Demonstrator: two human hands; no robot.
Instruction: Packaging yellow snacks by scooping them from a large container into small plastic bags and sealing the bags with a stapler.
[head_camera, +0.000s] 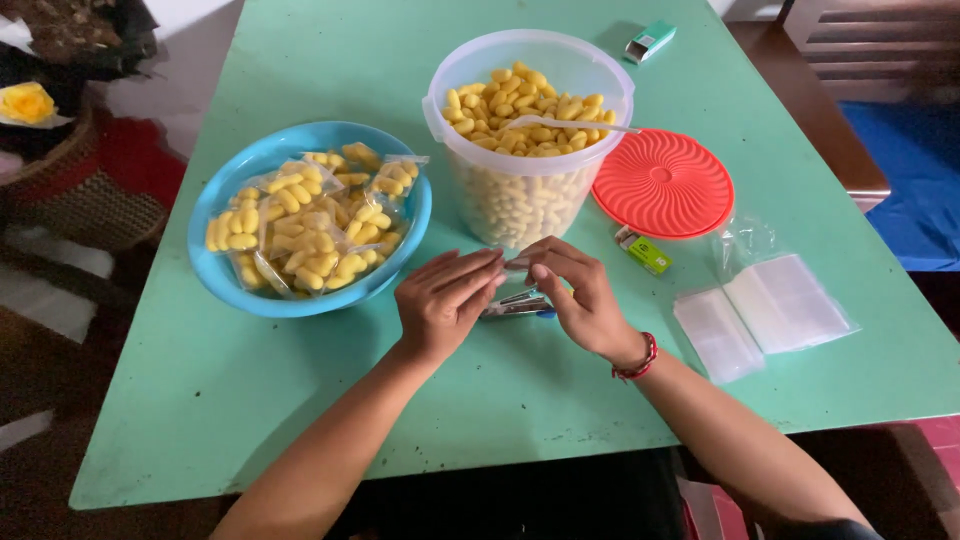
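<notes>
Two hands meet in the middle of the green surface (300, 400). The left hand (440, 305) and the right hand (580, 300) both pinch a small clear bag (516, 265) between their fingers. The fingers of both hands are closed on it, tip to tip. The bag is thin and hard to see, and it sits just in front of the big clear tub (520, 200).

The tub is full of little yellow snacks (525, 105), and a clear scoop (560, 124) lies on top of them. To the left, a blue bowl (225, 285) holds small filled bags (305, 220). A stapler (518, 306) lies under the hands. The red lid (662, 184) rests beside the tub. A pile of empty bags (765, 310) waits to the right, near a small green box (645, 252).

The bag looks slippery, so it could slide out of the fingers if the pinch is weak. The hands are very near the tub, so a bump could tip it and spill snacks.
</notes>
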